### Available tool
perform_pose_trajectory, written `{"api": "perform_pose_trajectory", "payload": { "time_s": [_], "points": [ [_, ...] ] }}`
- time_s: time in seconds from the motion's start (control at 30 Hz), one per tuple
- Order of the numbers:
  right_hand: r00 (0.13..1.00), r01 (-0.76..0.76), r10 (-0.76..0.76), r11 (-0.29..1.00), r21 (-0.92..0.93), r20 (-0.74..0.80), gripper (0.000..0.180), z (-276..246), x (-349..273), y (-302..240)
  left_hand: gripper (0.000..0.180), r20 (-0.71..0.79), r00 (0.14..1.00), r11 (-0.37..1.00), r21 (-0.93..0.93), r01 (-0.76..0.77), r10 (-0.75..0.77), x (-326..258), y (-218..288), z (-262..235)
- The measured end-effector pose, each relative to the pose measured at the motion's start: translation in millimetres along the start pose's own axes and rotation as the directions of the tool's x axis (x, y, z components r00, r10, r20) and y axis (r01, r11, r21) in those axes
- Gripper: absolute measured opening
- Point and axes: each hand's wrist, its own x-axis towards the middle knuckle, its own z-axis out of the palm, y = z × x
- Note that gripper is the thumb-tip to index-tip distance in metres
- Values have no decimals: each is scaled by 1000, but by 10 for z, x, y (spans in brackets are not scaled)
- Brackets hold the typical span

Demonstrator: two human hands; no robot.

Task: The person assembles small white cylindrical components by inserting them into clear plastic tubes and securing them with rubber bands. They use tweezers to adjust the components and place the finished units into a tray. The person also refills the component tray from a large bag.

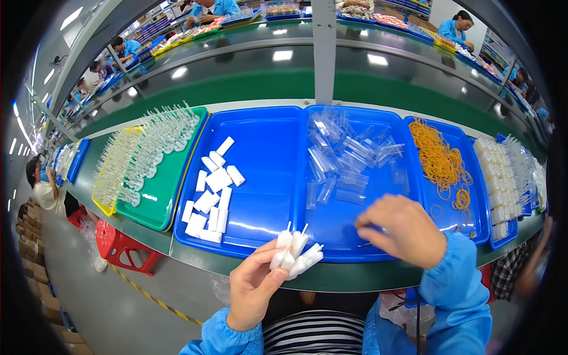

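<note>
My left hand (255, 286) is closed around a small bunch of white plastic pieces (297, 251) with thin white tips pointing up, held over the table's near edge. My right hand (407, 231), slightly blurred, hovers over the near right of a blue tray (346, 231) of clear plastic sleeves (355, 155). Its thumb and forefinger are apart, and I see nothing between them. A small dark-ended thing (364, 244) shows beside its fingertips, too small to name. Loose white blocks (208, 202) lie in the blue tray (260, 171) to the left.
On the right, a blue tray (479, 207) holds orange rubber bands (439, 155); stacked white parts (496, 177) stand beyond. A green tray (155, 210) with upright clear-stemmed pieces (168, 133) is at left. A metal post (324, 53) rises behind the trays. A red stool (121, 245) stands below left.
</note>
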Motion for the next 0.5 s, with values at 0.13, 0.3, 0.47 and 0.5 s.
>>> {"api": "perform_pose_trajectory", "payload": {
  "time_s": [0.13, 0.3, 0.47, 0.5],
  "points": [
    [964, 19, -105, 944, -330, -244, 14, 221, 320, 87, 35, 53, 993, 986, 122, -116, 110, 31, 7, 130],
    [996, -62, 31, 908, -414, -83, 25, 353, 333, 99, 37, 52, 992, 981, 150, -119, 112, 41, 68, 205],
    [951, -236, 309, 671, 703, 25, 45, 55, 323, -241, 36, 11, 992, 974, 191, -122, 122, -18, 16, 171],
    [939, -189, 345, 505, 842, 4, 47, 70, 303, -345, 36, 19, 993, 972, 201, -120, 119, -3, 14, 181]
  ]
}}
